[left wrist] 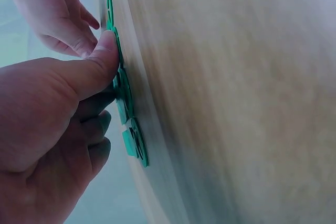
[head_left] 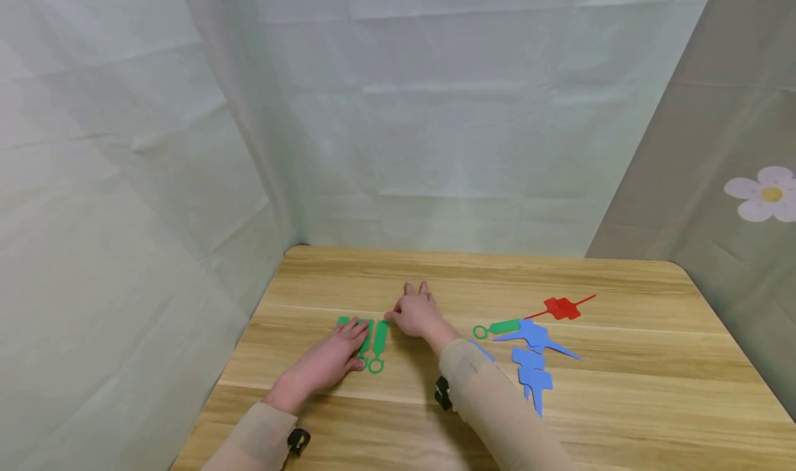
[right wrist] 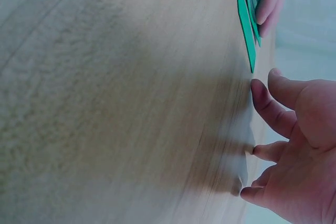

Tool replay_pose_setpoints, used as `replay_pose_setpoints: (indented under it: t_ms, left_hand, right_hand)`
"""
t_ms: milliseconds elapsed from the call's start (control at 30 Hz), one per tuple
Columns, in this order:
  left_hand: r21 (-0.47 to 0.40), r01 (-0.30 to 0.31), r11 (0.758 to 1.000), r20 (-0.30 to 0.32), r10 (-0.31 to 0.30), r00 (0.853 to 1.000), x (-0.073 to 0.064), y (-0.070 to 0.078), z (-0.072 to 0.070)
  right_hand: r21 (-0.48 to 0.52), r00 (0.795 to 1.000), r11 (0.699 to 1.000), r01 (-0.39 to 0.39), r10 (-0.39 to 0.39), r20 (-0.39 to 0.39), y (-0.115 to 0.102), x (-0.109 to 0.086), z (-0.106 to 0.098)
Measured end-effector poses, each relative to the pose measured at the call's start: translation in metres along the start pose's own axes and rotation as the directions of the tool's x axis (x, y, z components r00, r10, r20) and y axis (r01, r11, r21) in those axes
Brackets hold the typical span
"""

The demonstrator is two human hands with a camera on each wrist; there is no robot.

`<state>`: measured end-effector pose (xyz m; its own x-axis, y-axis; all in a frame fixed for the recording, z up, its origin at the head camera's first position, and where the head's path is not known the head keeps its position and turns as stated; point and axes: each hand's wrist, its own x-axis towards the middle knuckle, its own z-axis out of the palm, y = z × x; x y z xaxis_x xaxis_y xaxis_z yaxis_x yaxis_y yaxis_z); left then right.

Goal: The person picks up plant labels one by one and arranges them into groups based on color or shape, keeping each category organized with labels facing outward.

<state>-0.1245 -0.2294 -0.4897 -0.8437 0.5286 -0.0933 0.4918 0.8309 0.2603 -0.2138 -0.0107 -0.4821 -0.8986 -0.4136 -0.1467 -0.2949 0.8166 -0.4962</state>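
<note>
Several flat green tags with ring ends [head_left: 380, 336] lie side by side at the left-middle of the table, rings toward the near edge. My left hand [head_left: 332, 357] rests across the left ones, hiding part of them. In the left wrist view, its thumb [left wrist: 107, 51] touches the row of green tags [left wrist: 125, 95] near their rings. My right hand [head_left: 415, 312] is just beyond the far end of the rightmost tag. In the right wrist view, its fingers are spread with fingertips at the table and nothing between them, close to the green tag's tip [right wrist: 252, 64].
Right of the right arm, another green ring tag [head_left: 505, 327] touches a group of blue T-shaped tags [head_left: 531, 333]. More blue tags [head_left: 535, 378] lie nearer. Two overlapping red tags with thin stems [head_left: 562, 309] lie behind. A blue piece [head_left: 481, 350] shows beside the right sleeve.
</note>
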Motion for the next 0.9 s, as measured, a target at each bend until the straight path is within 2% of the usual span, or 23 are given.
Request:
replay_pose_setpoints:
  t_ms: [233,533,900]
  left_hand:
    - [0.014,-0.014,1.0,-0.016,0.014,1.0,-0.0015,-0.0009,0.0014]
    - [0.005,-0.064,0.998,-0.038,0.064,0.997,-0.0042,-0.0015,0.0008]
    - [0.011,-0.077,0.997,-0.058,0.078,0.995,-0.005,-0.0004,0.0014]
  right_hand:
    - [0.005,1.0,1.0,0.0,0.0,0.003,0.0016,-0.0005,0.0003]
    - [0.011,1.0,1.0,0.004,-0.004,0.002,0.005,0.002,0.003]
    - [0.009,1.0,1.0,0.01,-0.01,0.008,0.0044,0.0018,0.0018]
